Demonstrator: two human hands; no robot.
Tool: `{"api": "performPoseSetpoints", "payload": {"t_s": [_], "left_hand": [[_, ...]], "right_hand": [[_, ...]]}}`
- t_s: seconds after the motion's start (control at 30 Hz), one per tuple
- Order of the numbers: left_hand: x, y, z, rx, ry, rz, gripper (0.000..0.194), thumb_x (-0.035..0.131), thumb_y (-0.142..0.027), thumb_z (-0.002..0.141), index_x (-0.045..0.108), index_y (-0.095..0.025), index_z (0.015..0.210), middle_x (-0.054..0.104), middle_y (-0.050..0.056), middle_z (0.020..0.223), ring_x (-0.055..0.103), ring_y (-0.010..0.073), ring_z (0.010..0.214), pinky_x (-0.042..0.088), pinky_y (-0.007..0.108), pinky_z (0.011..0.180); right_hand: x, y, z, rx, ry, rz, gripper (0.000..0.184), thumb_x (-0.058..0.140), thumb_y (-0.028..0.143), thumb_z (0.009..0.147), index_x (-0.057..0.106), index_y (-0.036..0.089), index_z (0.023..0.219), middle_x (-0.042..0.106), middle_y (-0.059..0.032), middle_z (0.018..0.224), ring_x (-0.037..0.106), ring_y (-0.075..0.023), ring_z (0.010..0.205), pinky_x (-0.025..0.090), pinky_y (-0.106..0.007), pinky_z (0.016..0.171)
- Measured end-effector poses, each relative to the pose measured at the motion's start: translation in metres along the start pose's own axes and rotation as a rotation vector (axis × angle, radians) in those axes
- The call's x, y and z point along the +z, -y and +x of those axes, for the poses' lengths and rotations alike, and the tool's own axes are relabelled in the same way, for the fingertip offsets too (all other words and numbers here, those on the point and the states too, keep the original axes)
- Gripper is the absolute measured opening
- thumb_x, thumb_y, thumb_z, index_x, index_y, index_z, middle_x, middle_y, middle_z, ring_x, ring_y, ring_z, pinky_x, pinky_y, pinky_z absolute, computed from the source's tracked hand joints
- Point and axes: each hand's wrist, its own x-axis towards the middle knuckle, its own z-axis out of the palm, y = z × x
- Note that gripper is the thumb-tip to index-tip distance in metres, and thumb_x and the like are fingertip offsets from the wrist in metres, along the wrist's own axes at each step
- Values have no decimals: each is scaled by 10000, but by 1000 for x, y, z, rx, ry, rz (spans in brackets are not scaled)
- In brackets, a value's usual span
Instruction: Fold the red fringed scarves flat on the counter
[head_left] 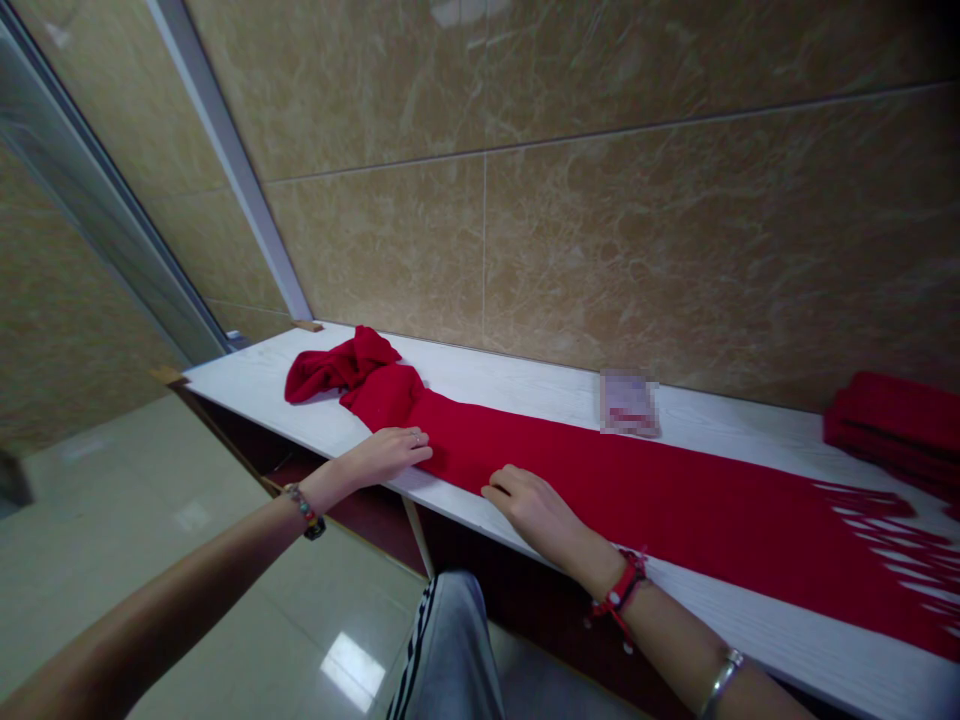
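A long red scarf (630, 485) lies along a white shelf top (495, 372). Its right part is spread flat and ends in a fringe, while the left end is heaped in loose folds. On the near edge of the cloth, beside the folds, my left hand (390, 452) has its fingers bent together on the fabric. My right hand (536, 508) is a short way to the right, also at the near edge, fingers curled on the cloth. Both thumbs are partly hidden.
Folded dark red cloth (892, 430) sits at the far right, against the tiled wall (600, 250). A small blurred packet (628, 403) lies behind the scarf. Open compartments (382, 520) show under the top. My knee (450, 640) is close to the shelf front.
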Motion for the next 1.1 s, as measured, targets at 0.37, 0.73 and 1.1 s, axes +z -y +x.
{"api": "performPoseSetpoints", "payload": {"t_s": [0.37,0.73,1.1], "left_hand": [[-26,7,15,-59,185,-269,473,461,1,683,550,-208,1098,608,46,1029,558,165,932,429,247,801],[-20,-32,34,88,22,-49,226,513,-107,773,568,-184,978,587,57,879,558,182,779,439,280,696],[-14,-30,36,-21,82,-98,278,457,5,726,559,-170,917,583,62,919,550,179,870,448,267,765]], "right_hand": [[3,-1,-8,33,-54,-29,146,504,96,836,611,119,932,608,-64,834,506,-171,782,409,-277,702],[4,4,-2,50,-116,-192,105,509,78,821,591,141,808,578,-49,751,482,-183,708,365,-298,633],[-2,0,-2,15,-24,-109,84,527,96,817,583,159,823,580,-36,806,496,-173,735,388,-289,659]]}}
